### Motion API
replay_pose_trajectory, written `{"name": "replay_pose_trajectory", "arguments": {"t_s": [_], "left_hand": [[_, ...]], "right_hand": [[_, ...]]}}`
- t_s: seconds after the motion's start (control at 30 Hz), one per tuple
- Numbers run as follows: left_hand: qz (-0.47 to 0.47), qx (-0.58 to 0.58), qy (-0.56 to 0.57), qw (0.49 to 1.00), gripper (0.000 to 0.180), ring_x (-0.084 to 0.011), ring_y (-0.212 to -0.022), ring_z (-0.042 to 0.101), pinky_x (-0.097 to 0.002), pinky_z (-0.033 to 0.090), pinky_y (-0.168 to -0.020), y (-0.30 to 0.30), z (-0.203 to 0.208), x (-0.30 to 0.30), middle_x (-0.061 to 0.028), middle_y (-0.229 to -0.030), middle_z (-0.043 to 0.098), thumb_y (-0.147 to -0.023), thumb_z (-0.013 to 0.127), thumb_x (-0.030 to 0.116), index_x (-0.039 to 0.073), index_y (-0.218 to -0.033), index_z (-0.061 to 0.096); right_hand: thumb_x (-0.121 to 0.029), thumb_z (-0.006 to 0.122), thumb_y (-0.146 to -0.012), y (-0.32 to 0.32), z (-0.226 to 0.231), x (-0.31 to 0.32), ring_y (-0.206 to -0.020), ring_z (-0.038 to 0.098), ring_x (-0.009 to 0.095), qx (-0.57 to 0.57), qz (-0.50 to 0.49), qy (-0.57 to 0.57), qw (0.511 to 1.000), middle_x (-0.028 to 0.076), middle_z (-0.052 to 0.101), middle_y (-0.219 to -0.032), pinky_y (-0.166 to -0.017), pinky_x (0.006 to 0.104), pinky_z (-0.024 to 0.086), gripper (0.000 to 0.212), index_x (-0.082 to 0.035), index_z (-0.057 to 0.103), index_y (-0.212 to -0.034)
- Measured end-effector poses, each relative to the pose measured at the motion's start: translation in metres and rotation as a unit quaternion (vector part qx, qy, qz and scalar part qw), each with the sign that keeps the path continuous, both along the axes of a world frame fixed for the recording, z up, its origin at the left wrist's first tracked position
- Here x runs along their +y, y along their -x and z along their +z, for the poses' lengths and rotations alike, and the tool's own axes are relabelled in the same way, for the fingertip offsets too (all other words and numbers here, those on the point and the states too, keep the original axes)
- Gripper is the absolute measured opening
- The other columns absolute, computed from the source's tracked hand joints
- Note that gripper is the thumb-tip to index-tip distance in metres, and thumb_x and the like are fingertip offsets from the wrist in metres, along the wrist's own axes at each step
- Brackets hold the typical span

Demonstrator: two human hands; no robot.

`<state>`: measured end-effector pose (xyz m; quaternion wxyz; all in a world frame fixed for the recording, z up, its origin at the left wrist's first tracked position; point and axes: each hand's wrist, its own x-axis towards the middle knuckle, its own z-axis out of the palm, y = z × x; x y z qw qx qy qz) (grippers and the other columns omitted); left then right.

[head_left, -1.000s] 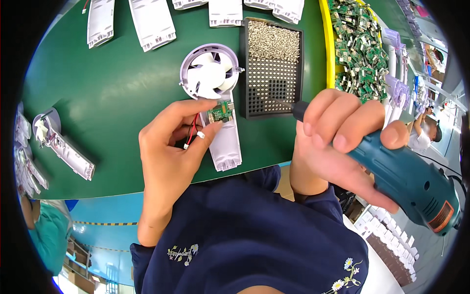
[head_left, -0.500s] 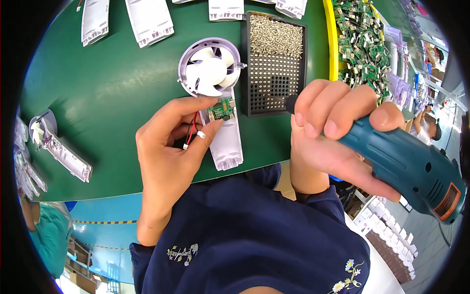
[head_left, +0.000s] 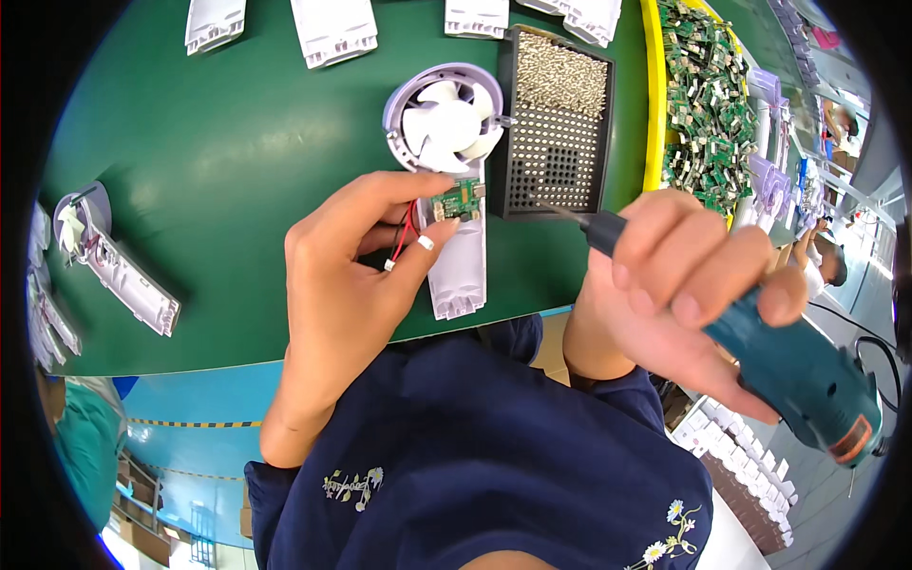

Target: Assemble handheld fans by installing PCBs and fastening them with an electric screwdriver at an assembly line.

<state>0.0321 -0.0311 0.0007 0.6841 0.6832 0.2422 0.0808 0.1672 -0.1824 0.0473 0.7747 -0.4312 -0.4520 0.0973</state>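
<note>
The electric screwdriver (head_left: pixel 788 370), gripped by the right hand (head_left: pixel 665 285), has shifted lower in the head view, its bit (head_left: pixel 567 213) near the screw tray (head_left: pixel 607 133). The left hand (head_left: pixel 347 256) pinches the green circuit board (head_left: pixel 460 199) over the fan handle shell (head_left: pixel 459 271).

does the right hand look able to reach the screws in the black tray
Likely yes: the right hand points the screwdriver toward the open black tray, and nothing seems to cover the screws.
</note>
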Motion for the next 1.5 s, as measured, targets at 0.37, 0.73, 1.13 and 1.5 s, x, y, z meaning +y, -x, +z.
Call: {"name": "replay_pose_trajectory", "arguments": {"t_s": [0.37, 0.73, 1.13, 1.5], "left_hand": [[-0.002, -0.009, 0.002, 1.0, 0.027, -0.0145, -0.079, 0.07, -0.0251, 0.058, -0.068, 0.001, -0.001, 0.002, -0.0087, -0.096, 0.071, -0.079, 0.074, -0.006, 0.002, -0.105, 0.069], [0.001, -0.027, -0.015, 1.0, 0.028, -0.0177, -0.073, 0.07, -0.0266, 0.059, -0.065, 0.001, -0.005, 0.002, -0.0102, -0.091, 0.069, -0.078, 0.073, -0.007, 0.003, -0.103, 0.068], [0.001, -0.025, 0.015, 1.0, 0.027, -0.0177, -0.075, 0.069, -0.0268, 0.059, -0.068, 0.002, -0.003, 0.001, -0.011, -0.091, 0.069, -0.079, 0.073, -0.006, 0.002, -0.104, 0.068], [-0.005, -0.082, 0.004, 0.997, 0.03, -0.0155, -0.081, 0.07, -0.026, 0.059, -0.07, 0.009, 0.0, 0.007, -0.0127, -0.102, 0.072, -0.077, 0.079, -0.002, 0.001, -0.106, 0.072]], "right_hand": [[-0.06, 0.06, -0.089, 0.032, -0.004, 0.029, -0.05, 0.048, 0.016, 0.02, 0.005, 0.015, 1.0, 0.004, 0.055, -0.075, -0.043, 0.0312, 0.039, 0.057, -0.01, 0.052, -0.116], [-0.066, 0.058, -0.088, 0.031, -0.008, 0.03, -0.049, 0.047, 0.016, -0.01, 0.012, 0.045, 0.999, 0.006, 0.053, -0.075, -0.044, 0.0318, 0.039, 0.063, -0.01, 0.05, -0.117], [-0.072, 0.057, -0.084, 0.038, -0.01, 0.023, -0.048, 0.045, 0.015, 0.012, -0.071, -0.059, 0.996, 0.005, 0.054, -0.078, -0.045, 0.0304, 0.038, 0.071, -0.01, 0.054, -0.119], [0.0, 0.072, -0.085, 0.065, -0.015, -0.004, -0.056, 0.053, 0.005, 0.365, -0.142, 0.395, 0.831, 0.012, 0.07, -0.1, -0.047, 0.0192, 0.041, 0.043, 0.004, 0.054, -0.124]]}}
